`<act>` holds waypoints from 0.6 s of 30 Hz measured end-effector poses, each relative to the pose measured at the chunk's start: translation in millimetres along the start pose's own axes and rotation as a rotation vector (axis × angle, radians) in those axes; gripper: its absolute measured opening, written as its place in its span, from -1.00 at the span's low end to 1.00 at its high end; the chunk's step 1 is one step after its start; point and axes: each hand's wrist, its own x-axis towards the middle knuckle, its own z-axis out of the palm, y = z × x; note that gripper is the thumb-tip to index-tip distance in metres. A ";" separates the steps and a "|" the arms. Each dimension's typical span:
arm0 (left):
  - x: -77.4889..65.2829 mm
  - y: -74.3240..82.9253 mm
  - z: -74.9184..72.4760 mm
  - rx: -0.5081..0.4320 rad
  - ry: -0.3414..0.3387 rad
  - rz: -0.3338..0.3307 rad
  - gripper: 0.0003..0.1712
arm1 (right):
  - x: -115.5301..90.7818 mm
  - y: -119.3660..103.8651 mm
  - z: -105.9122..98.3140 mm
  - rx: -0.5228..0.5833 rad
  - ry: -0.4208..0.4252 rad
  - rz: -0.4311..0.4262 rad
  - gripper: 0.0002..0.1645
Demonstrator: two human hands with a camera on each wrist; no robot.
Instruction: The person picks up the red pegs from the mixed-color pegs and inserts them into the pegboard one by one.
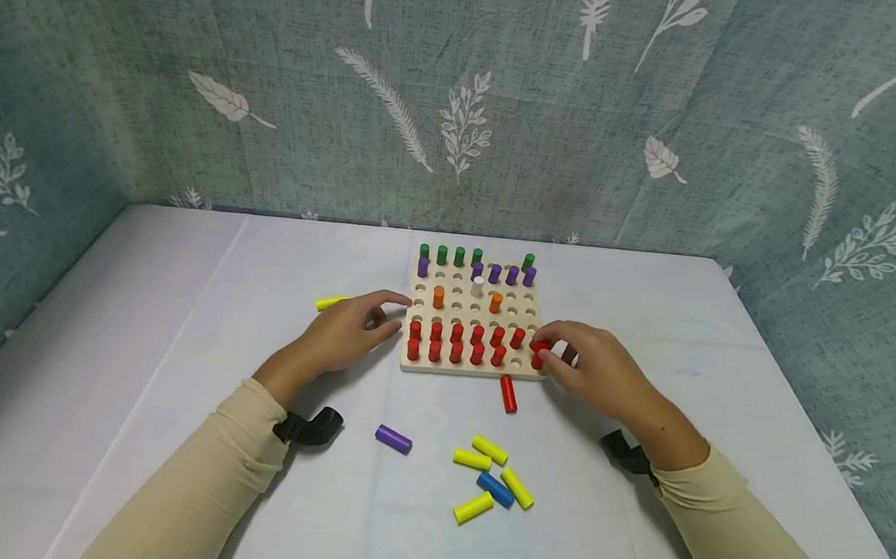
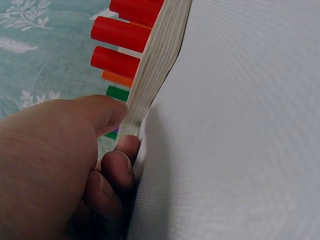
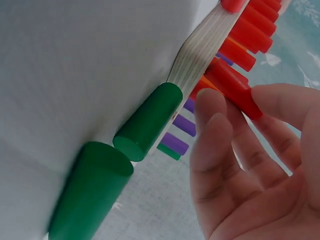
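Observation:
A wooden pegboard (image 1: 437,370) lies on the table with two rows of red pegs (image 1: 456,352) along its front. Behind them stand orange, white, purple and green pegs. My right hand (image 1: 590,369) is at the front right corner, where thumb and fingertips pinch a red peg (image 3: 237,92) that leans over the board. My left hand (image 1: 348,330) is at the board's left side, its fingertips right at the edge and its other fingers loosely bent. Near the front edge lies a loose red peg (image 1: 508,394).
Several yellow pegs (image 1: 472,458) and a blue peg (image 1: 495,489) lie in front of the board, a purple peg (image 1: 393,439) to their left. Another yellow peg (image 1: 331,303) is beyond my left hand. Green pegs (image 3: 150,120) lie close by my right wrist, hidden in the head view.

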 end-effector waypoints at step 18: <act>0.5 0.2 0.2 0.005 -0.008 -0.006 -0.52 | 0.2 1.4 4.1 0.009 -0.031 -0.006 -0.77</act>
